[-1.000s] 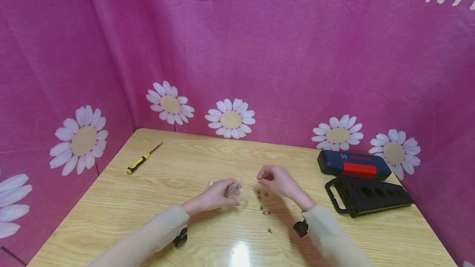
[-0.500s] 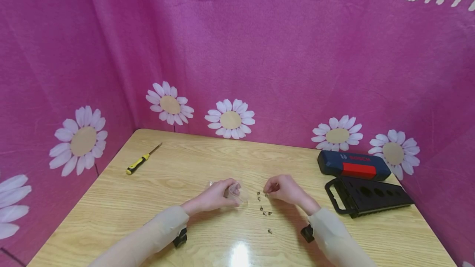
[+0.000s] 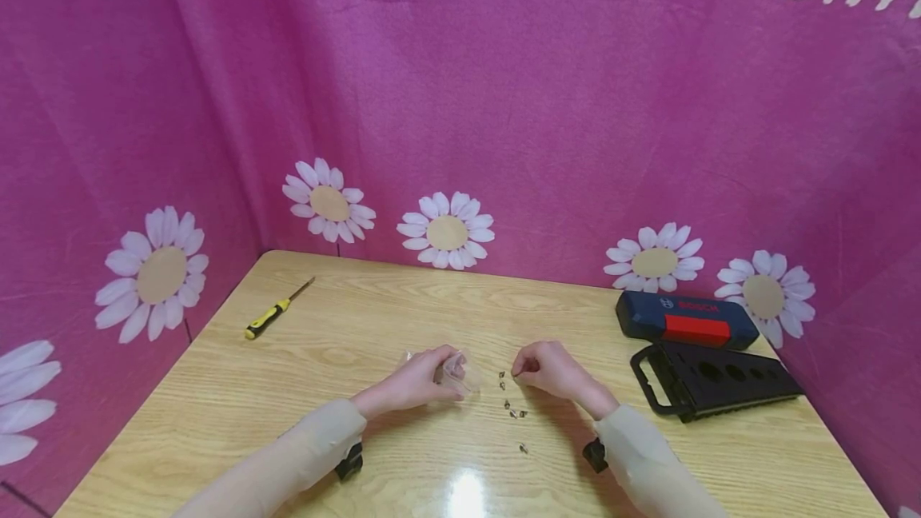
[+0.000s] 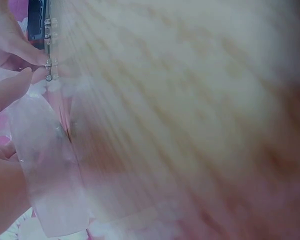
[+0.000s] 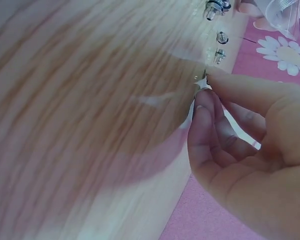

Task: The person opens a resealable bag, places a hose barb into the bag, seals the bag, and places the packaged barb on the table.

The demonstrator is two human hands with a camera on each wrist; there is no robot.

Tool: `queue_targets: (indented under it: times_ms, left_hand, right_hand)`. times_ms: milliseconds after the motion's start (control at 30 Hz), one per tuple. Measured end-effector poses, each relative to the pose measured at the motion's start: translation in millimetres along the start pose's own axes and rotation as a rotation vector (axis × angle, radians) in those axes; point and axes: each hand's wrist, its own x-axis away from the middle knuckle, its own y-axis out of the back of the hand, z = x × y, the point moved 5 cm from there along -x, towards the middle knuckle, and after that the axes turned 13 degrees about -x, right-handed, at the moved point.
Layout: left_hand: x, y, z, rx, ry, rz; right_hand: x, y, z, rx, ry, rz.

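My left hand point(image 3: 417, 379) grips a clear plastic bag point(image 3: 459, 374) just over the table, with the bag's mouth toward the right. In the left wrist view the bag point(image 4: 50, 170) hangs by the fingers, and its contents are hard to make out. My right hand point(image 3: 554, 368) is down at the tabletop, thumb and fingertips pinching a small metal bolt point(image 5: 205, 80) that is mostly hidden by them. Several similar small metal bolts point(image 3: 507, 404) lie loosely scattered between the hands. The right wrist view shows some of these bolts point(image 5: 221, 37) in a row beyond the fingertips.
A yellow-and-black screwdriver point(image 3: 268, 320) lies at the back left of the wooden table point(image 3: 403, 302). On the right are a dark blue Bosch case point(image 3: 647, 318) with a red latch and a black holed holder with a handle point(image 3: 727, 378). A pink flowered cloth point(image 3: 460, 118) hangs behind.
My right hand has moved down and slightly right onto a bolt on the table and now pinches it. The left hand and bag have stayed in place.
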Motion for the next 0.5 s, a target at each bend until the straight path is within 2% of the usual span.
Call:
queue_targets:
  times_ms: [300,500]
  left_hand:
    - [-0.2,1.1,0.8,-0.015,-0.001,-0.013]
    - [0.0,0.8,0.9,-0.006,0.000,-0.010]
  right_hand:
    - [-6.4,6,9,0.001,0.096,-0.078]
    - [-14.1,5,29,-0.053,0.115,-0.068]
